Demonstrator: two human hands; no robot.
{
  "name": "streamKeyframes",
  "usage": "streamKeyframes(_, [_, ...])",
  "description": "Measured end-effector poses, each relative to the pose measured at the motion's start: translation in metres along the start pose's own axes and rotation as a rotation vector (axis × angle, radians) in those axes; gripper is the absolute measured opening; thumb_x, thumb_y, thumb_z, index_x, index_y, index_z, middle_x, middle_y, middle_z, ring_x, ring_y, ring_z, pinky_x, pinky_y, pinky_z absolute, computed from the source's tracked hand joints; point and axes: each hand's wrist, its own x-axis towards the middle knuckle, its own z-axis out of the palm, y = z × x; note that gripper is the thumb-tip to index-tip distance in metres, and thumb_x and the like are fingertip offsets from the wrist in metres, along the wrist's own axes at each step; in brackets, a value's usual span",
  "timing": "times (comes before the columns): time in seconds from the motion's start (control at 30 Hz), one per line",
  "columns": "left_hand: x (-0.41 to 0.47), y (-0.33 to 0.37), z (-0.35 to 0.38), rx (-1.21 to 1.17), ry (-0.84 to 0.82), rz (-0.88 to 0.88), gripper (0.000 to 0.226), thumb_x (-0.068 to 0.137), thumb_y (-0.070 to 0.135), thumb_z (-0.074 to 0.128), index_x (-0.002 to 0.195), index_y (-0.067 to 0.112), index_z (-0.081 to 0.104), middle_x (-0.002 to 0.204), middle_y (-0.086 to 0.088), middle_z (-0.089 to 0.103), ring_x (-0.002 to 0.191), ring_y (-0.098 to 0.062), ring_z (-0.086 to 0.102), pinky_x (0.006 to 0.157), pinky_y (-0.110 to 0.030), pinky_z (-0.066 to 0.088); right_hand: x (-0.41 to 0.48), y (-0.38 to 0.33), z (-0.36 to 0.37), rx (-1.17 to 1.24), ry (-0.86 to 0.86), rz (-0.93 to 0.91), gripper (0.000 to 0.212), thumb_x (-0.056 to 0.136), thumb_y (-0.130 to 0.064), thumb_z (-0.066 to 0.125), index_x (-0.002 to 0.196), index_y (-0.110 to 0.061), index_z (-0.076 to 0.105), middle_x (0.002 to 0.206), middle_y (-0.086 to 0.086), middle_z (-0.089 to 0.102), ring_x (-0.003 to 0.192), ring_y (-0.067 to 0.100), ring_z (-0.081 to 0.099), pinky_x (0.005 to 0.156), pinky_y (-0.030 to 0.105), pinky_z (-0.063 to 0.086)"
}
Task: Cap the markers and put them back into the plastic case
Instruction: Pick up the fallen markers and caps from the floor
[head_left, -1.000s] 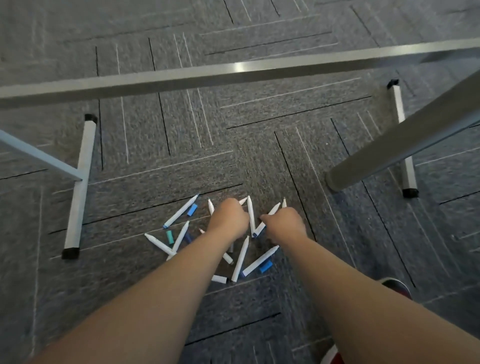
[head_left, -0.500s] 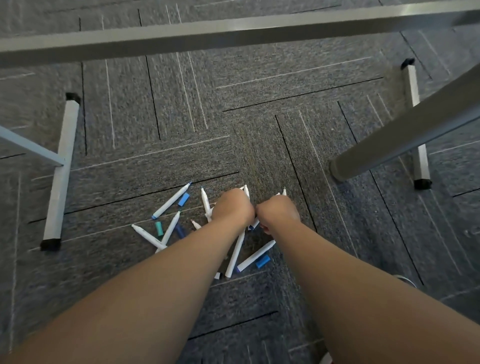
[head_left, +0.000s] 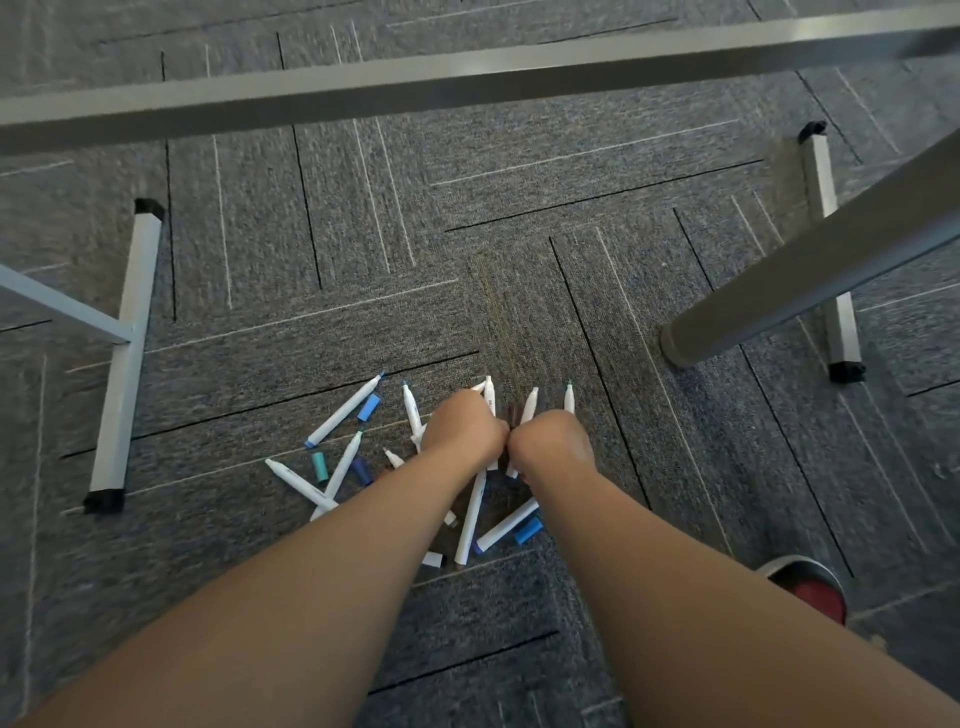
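Grey ribbed carpet lay under a metal table frame, one round leg slanting in at the right. White markers and loose blue caps lay scattered beneath both fists. The left hand and right hand touched, curled; what they gripped was hidden.

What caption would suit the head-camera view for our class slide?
Left hand and right hand meet, fists closed, over uncapped markers and loose caps scattered on grey carpet.
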Motion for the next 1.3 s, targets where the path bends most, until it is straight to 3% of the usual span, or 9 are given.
streamKeyframes(0.17, [-0.006,-0.005,-0.005,-0.014,0.028,0.006,0.028,0.091,0.027,0.055,0.068,0.013,0.046,0.063,-0.003,0.049,0.054,-0.020,0.044,0.050,-0.028,0.028,-0.007,0.008,0.008,0.059,0.000,0.001,0.018,0.089,-0.016,0.059,0.073,-0.014,0.052,0.070,0.003,0.053,0.075,0.027,0.058,0.061,0.031,0.042])
streamKeyframes(0.4, [-0.031,-0.007,-0.019,0.039,0.132,0.024,0.029,0.100,0.029,0.038,0.093,0.006,0.056,0.072,-0.004,0.052,0.061,-0.020,0.050,0.054,-0.030,0.036,-0.025,0.009,0.003,0.081,-0.026,0.012,0.014,0.086,-0.024,0.064,0.079,-0.011,0.060,0.074,0.005,0.063,0.071,0.025,0.063,0.062,0.030,0.047])
streamKeyframes(0.57, [-0.058,-0.019,-0.017,0.110,0.087,-0.025,0.020,0.099,0.017,0.046,0.116,0.008,0.052,0.098,-0.008,0.060,0.081,-0.026,0.055,0.064,-0.035,0.044,-0.048,0.019,0.001,0.025,-0.095,-0.016,0.021,0.088,-0.027,0.062,0.075,-0.012,0.055,0.072,0.005,0.061,0.064,0.020,0.058,0.063,0.030,0.051])
streamKeyframes(0.77, [-0.078,-0.035,0.009,0.136,0.064,-0.053,0.042,0.096,0.011,0.045,0.138,0.010,0.036,0.118,-0.011,0.063,0.101,-0.032,0.063,0.065,-0.038,0.045,-0.063,0.043,-0.003,0.159,-0.088,-0.009,0.021,0.086,-0.022,0.064,0.074,-0.006,0.058,0.066,0.006,0.062,0.057,0.018,0.059,0.051,0.027,0.047])
streamKeyframes(0.87, [-0.079,-0.038,0.023,0.209,0.049,-0.044,0.041,0.096,0.014,0.050,0.136,0.009,0.039,0.115,-0.010,0.064,0.100,-0.031,0.064,0.064,-0.037,0.045,-0.058,0.053,0.002,0.301,-0.102,0.007,0.014,0.089,-0.010,0.059,0.089,0.003,0.062,0.081,0.011,0.066,0.075,0.024,0.065,0.071,0.035,0.059])
streamKeyframes(0.97, [-0.078,-0.041,0.033,0.230,0.073,-0.054,0.037,0.095,0.015,0.054,0.130,0.008,0.044,0.111,-0.010,0.065,0.101,-0.031,0.064,0.065,-0.037,0.044,-0.056,0.062,0.009,0.296,-0.008,0.025,0.028,0.097,-0.012,0.050,0.118,0.005,0.057,0.113,0.017,0.065,0.096,0.030,0.064,0.070,0.031,0.048])
streamKeyframes(1.07, [-0.079,-0.044,0.041,0.303,0.078,-0.020,0.021,0.094,0.021,0.060,0.112,0.009,0.058,0.102,-0.007,0.066,0.096,-0.029,0.066,0.065,-0.035,0.047,-0.054,0.066,0.016,0.308,0.031,0.038,0.028,0.096,-0.017,0.053,0.117,0.001,0.060,0.103,0.013,0.066,0.090,0.030,0.064,0.065,0.031,0.045])
streamKeyframes(1.23, [-0.075,-0.046,0.045,0.385,0.101,0.046,0.009,0.095,0.018,0.060,0.101,0.012,0.063,0.089,-0.004,0.062,0.089,-0.027,0.066,0.063,-0.034,0.046,-0.049,0.064,0.023,0.219,0.036,0.044,0.013,0.091,-0.022,0.063,0.097,-0.010,0.059,0.088,0.005,0.062,0.080,0.025,0.063,0.064,0.031,0.050])
streamKeyframes(1.3, [-0.073,-0.043,0.044,0.370,0.096,0.047,0.007,0.094,0.017,0.059,0.096,0.012,0.062,0.082,-0.003,0.056,0.087,-0.027,0.065,0.062,-0.034,0.046,-0.046,0.060,0.024,0.156,0.036,0.060,0.014,0.092,-0.022,0.062,0.100,-0.011,0.060,0.089,0.005,0.059,0.081,0.025,0.060,0.066,0.031,0.047])
